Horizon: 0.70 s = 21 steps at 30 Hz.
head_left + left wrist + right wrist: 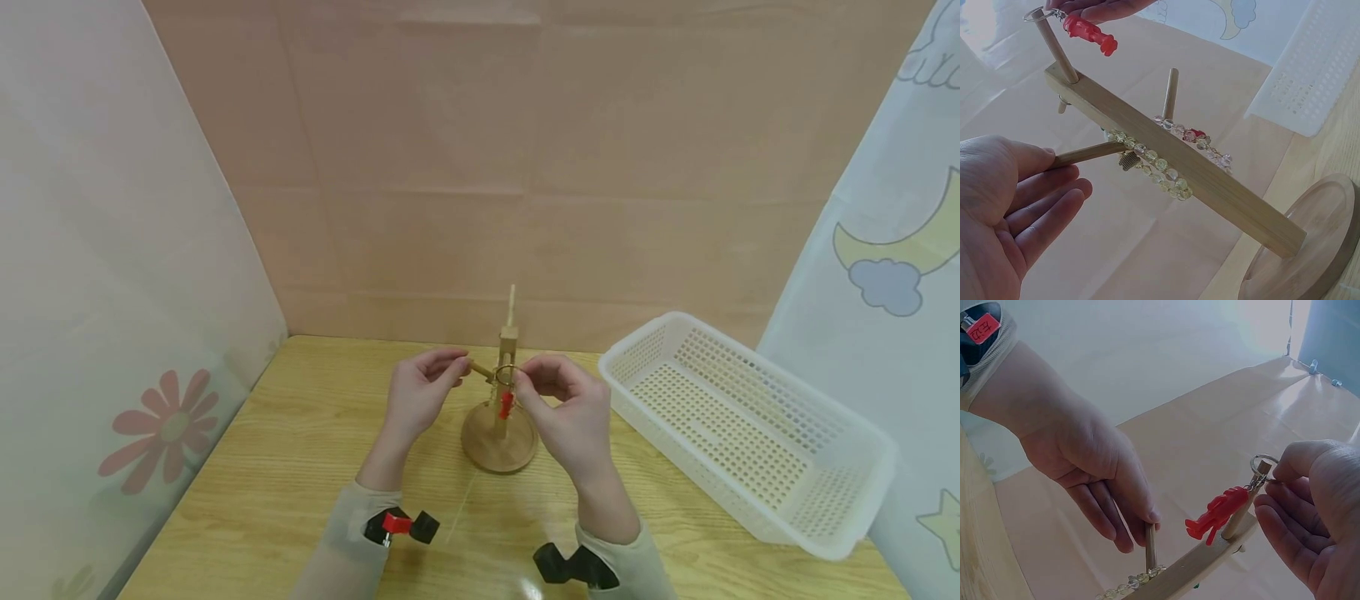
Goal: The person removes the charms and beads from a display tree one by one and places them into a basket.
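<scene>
A wooden jewelry stand [480, 454] with a round base and several pegs stands upright on the table. My left hand [418, 393] pinches the end of a side peg [1088, 154] between thumb and finger. On that peg hangs a bracelet of clear yellowish beads [1159, 164]. With thumb and forefinger my right hand [576, 417] holds the metal ring of a keychain [1219, 512], a red figure on a short chain. The ring [1254, 464] appears to be around the tip of another peg [1239, 515]. A pinkish beaded bracelet [1213, 153] hangs on the stand's far side.
A white perforated plastic basket [720, 479] sits at the right on the wood-grain table [285, 467]. A beige cloth wall [420, 250] rises behind the stand, with patterned cloth [855, 333] at the right side.
</scene>
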Available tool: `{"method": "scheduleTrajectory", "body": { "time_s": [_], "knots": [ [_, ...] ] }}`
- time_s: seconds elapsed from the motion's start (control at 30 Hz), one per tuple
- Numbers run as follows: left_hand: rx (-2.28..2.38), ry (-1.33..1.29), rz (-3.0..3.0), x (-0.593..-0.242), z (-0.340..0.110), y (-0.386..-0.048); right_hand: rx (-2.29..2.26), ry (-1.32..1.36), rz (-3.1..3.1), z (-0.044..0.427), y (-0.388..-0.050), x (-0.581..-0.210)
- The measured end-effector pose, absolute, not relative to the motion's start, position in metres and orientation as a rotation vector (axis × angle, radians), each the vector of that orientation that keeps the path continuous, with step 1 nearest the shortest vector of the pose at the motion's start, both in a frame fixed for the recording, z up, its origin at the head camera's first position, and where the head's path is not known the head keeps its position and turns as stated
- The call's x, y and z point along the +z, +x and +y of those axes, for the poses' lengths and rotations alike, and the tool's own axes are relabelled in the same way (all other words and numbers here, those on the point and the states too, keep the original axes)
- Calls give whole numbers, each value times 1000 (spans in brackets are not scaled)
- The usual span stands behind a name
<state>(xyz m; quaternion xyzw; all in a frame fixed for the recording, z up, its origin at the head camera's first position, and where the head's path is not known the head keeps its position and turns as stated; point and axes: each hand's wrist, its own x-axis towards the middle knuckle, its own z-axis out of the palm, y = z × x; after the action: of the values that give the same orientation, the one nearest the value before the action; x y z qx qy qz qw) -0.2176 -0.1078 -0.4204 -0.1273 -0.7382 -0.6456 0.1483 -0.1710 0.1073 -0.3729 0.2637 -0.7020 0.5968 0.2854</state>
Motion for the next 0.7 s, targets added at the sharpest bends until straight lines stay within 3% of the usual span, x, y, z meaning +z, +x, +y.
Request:
{"method": "scheduleTrajectory", "body": {
  "time_s": [0.7],
  "knots": [
    [-1859, -377, -2114, -421, -109, -218, 1574, 660, -1861, 111, -165, -367]
  ]
}}
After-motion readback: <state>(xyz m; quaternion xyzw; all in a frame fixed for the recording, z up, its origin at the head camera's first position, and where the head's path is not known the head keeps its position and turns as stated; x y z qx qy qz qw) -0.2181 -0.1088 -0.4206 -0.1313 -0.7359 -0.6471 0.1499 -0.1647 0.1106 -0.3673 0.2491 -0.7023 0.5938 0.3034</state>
